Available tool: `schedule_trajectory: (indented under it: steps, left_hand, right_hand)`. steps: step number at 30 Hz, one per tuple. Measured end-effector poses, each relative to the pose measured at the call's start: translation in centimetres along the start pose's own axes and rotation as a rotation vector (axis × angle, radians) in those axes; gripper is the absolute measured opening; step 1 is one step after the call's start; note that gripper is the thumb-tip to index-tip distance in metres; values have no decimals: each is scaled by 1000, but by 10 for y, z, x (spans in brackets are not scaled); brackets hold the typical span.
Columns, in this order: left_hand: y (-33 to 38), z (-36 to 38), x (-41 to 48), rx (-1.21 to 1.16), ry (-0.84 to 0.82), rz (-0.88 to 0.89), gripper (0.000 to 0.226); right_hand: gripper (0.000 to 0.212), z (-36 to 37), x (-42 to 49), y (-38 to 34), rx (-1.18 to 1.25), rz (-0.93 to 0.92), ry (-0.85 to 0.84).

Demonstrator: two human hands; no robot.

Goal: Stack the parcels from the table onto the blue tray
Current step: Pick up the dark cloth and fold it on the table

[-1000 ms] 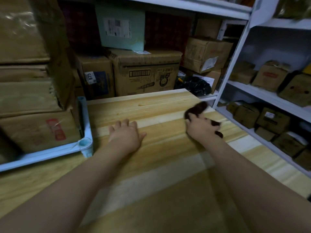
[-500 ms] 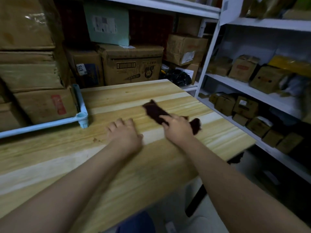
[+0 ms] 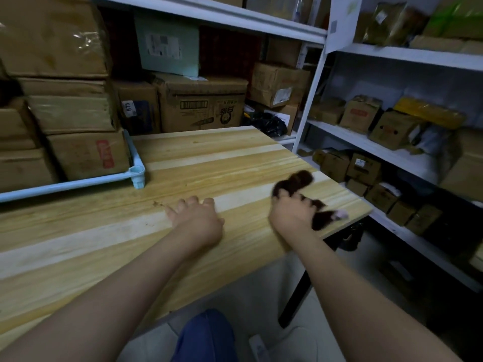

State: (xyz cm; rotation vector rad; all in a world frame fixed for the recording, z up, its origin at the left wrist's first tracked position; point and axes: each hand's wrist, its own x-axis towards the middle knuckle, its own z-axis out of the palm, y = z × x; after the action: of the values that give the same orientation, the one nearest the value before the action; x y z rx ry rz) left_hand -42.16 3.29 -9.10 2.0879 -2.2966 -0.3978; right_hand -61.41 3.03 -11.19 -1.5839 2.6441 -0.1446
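The blue tray (image 3: 78, 182) sits at the left on the wooden table (image 3: 209, 163). Brown cardboard parcels (image 3: 86, 152) are stacked on it, reaching the top of the view. My left hand (image 3: 198, 218) rests on the table's middle, fingers loosely curled, holding nothing. My right hand (image 3: 292, 212) is closed around a dark brown cloth (image 3: 295, 182), lifted slightly near the table's right edge. The cloth bunches above the fist and trails out to the right. No loose parcel lies on the bare wood.
White shelving (image 3: 366, 142) full of small cardboard boxes runs along the right, close to the table's edge. Larger boxes (image 3: 201, 103) and a black bag (image 3: 264, 124) stand behind the table. Small crumbs (image 3: 158, 204) lie on the wood. A blue-clad knee (image 3: 206, 335) shows below.
My right hand has bunched the cloth into a fist and pulled it rightward toward the table's edge. The left hand has barely shifted. The view has swung down and right.
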Motion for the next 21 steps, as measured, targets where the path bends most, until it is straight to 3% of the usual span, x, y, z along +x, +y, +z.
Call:
schedule_trajectory:
  steps: [5,9,14,18,21]
  left_hand:
    - [-33,-7,-5,-112,137,-98,57]
    - [-77,-14,-5,-168,211,-230,64]
    - [-123,-22,-10,-247,253,-366,67]
    - [-151,-26,-22,-280,336,-319,75]
    - [-166,-26,-26,-233,362,-266,59]
  right_hand:
    - [46,12,-26,-90,114,-567,-51]
    - [43,7,-51,-139,197,-814,-161]
    - [39,-7,-79,-165,299,-1001,-328]
    - [33,-11,-88,-177,354,-1076,-418]
    - [31,-12,-93,-188,377,-1119,-513]
